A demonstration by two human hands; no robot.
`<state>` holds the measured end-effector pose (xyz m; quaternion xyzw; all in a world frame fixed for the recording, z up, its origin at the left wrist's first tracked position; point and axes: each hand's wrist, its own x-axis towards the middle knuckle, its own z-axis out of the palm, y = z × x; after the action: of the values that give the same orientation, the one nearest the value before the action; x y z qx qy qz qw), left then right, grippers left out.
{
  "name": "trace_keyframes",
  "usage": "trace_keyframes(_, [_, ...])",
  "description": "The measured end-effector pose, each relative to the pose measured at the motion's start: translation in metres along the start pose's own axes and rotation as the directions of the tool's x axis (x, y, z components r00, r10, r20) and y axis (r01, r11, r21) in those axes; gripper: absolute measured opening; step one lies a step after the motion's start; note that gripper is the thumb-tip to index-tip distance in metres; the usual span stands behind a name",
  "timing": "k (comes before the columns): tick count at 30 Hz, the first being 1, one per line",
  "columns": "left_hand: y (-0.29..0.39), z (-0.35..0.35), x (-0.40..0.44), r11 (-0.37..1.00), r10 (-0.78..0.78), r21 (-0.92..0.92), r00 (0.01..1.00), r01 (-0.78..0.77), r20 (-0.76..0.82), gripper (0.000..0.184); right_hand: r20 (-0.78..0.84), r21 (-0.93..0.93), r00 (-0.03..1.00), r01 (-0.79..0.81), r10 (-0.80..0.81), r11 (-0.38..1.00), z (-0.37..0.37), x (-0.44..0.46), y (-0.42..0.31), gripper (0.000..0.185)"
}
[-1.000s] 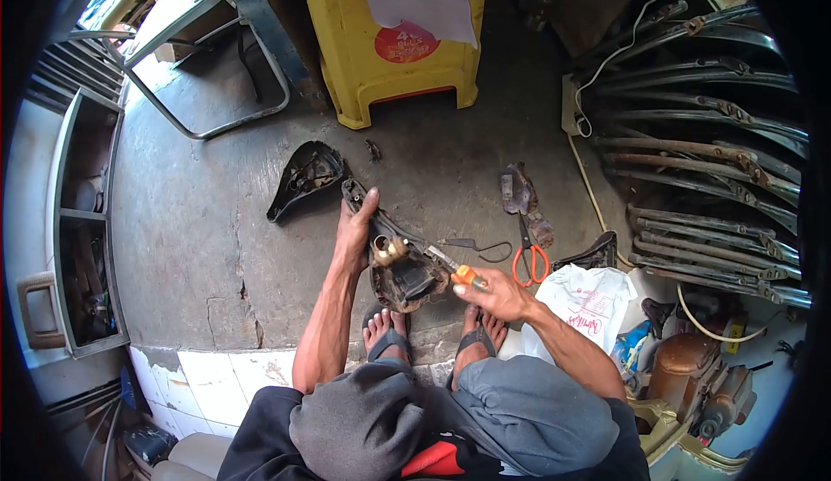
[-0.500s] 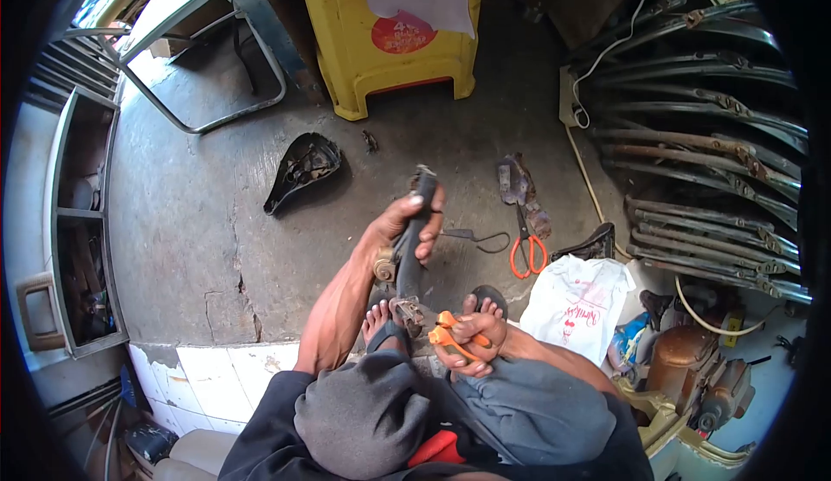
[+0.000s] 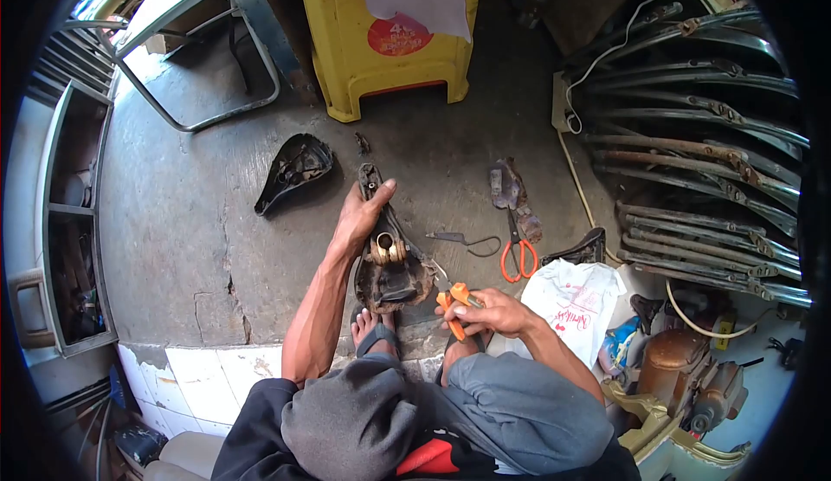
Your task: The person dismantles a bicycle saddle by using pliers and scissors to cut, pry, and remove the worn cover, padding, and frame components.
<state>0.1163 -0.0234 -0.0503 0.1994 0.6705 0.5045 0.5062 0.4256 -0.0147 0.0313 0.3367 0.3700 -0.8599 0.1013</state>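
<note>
My left hand (image 3: 362, 217) is closed around the narrow nose of a worn bicycle saddle (image 3: 394, 286), held with its underside up. A brass-coloured clamp (image 3: 387, 248) sits in the middle of that underside, and the wide rear end has ragged edges. In my right hand (image 3: 492, 312) are pliers with orange handles (image 3: 456, 303). Their jaws lie at the right rear edge of the saddle; whether they grip it I cannot tell. Beyond my hands on the floor lie a black saddle-shaped shell (image 3: 297, 172) and a small dark tool with a loop (image 3: 467, 240).
Orange-handled scissors (image 3: 519, 256) lie right of my hands, by worn scraps (image 3: 509, 185). A white plastic bag (image 3: 571, 303) is at the right, below stacked metal tubes (image 3: 692, 156). Ahead stands a yellow stool (image 3: 389, 74); a metal-framed chair (image 3: 199, 126) is far left.
The saddle has turned from edge-on to underside up, and its nose has shifted left with my left hand. My right hand moved slightly right and up with the pliers.
</note>
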Motion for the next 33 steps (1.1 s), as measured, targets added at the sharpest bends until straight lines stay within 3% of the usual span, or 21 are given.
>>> trace_keyframes(1, [0.000,-0.001,0.003,0.992,0.079,0.101,0.995,-0.073,-0.060,0.047,-0.107,-0.157,0.994,-0.033,0.016,0.987,-0.004,0.004,0.001,0.042])
trace_keyframes(3, [0.012,0.001,-0.006,0.986,0.072,0.155,0.995,-0.061,-0.069,0.054,-0.102,-0.199,0.993,0.033,-0.054,0.979,-0.003,0.006,0.000,0.044])
trace_keyframes(5, [0.013,0.004,-0.006,0.979,0.075,0.198,0.994,-0.059,-0.079,0.060,-0.206,-0.588,0.978,-0.115,-0.011,0.800,-0.003,0.003,-0.009,0.049])
trace_keyframes(6, [0.013,0.007,-0.007,0.975,0.064,0.219,0.994,-0.043,-0.092,0.059,-0.218,-0.624,0.976,-0.125,-0.019,0.772,-0.003,0.005,-0.008,0.054])
trace_keyframes(9, [0.016,0.013,-0.013,0.959,0.106,0.278,0.983,-0.062,-0.149,0.059,-0.268,-0.691,0.960,-0.248,0.078,0.679,0.007,0.001,-0.019,0.058])
trace_keyframes(11, [0.011,0.013,-0.011,0.965,0.119,0.252,0.976,-0.071,-0.180,0.059,-0.236,-0.704,0.968,-0.233,0.088,0.671,0.012,0.001,-0.018,0.058])
trace_keyframes(13, [0.010,0.014,-0.012,0.972,0.124,0.222,0.970,-0.077,-0.208,0.058,-0.274,-0.682,0.958,-0.134,-0.082,0.719,0.008,0.009,0.004,0.055])
trace_keyframes(14, [0.013,0.014,-0.014,0.985,0.061,0.167,0.984,-0.032,-0.167,0.058,-0.313,-0.703,0.950,-0.236,0.006,0.670,0.007,0.013,-0.004,0.052])
trace_keyframes(15, [0.014,0.015,-0.016,0.993,-0.001,0.114,0.992,0.015,-0.123,0.058,-0.314,-0.702,0.949,-0.239,0.009,0.670,0.007,0.014,-0.007,0.052])
trace_keyframes(19, [0.002,0.016,-0.007,0.966,0.073,0.256,0.989,-0.037,-0.132,0.062,-0.424,-0.581,0.905,-0.246,-0.030,0.776,0.011,0.019,-0.014,0.052])
trace_keyframes(21, [0.012,0.018,-0.011,0.967,0.059,0.254,0.992,-0.029,-0.114,0.063,-0.411,-0.573,0.883,-0.055,-0.228,0.817,0.018,0.021,-0.003,0.053])
trace_keyframes(22, [0.016,0.018,-0.012,0.952,0.078,0.303,0.991,-0.042,-0.107,0.062,-0.446,-0.497,0.891,-0.166,-0.087,0.851,0.020,0.022,-0.003,0.051])
trace_keyframes(23, [0.019,0.018,-0.012,0.935,0.097,0.351,0.990,-0.056,-0.103,0.062,-0.446,-0.500,0.891,-0.167,-0.088,0.850,0.017,0.023,0.003,0.051])
trace_keyframes(24, [0.021,0.019,-0.014,0.935,0.097,0.351,0.990,-0.054,-0.104,0.062,-0.427,-0.601,0.873,-0.079,-0.236,0.795,0.014,0.027,0.013,0.049])
trace_keyframes(25, [0.023,0.020,-0.016,0.952,0.090,0.301,0.993,-0.063,-0.079,0.061,-0.389,-0.692,0.841,0.003,-0.376,0.722,0.012,0.029,0.021,0.048])
trace_keyframes(27, [0.028,0.019,-0.016,0.964,0.087,0.255,0.995,-0.072,-0.050,0.059,-0.363,-0.720,0.842,0.017,-0.399,0.694,0.017,0.019,0.012,0.045])
trace_keyframes(29, [0.030,0.017,-0.013,0.983,-0.065,0.176,0.995,0.051,0.075,0.054,-0.235,-0.811,0.796,0.155,-0.557,0.564,0.016,0.013,0.010,0.041])
trace_keyframes(31, [0.017,0.015,0.000,0.998,-0.040,0.057,0.986,0.032,0.162,0.050,-0.225,-0.784,0.791,0.199,-0.568,0.588,0.022,0.013,0.012,0.038])
trace_keyframes(33, [0.020,0.015,-0.001,0.980,-0.137,-0.095,0.939,0.175,0.316,0.047,-0.204,-0.759,0.792,0.243,-0.575,0.604,0.024,0.010,0.013,0.035])
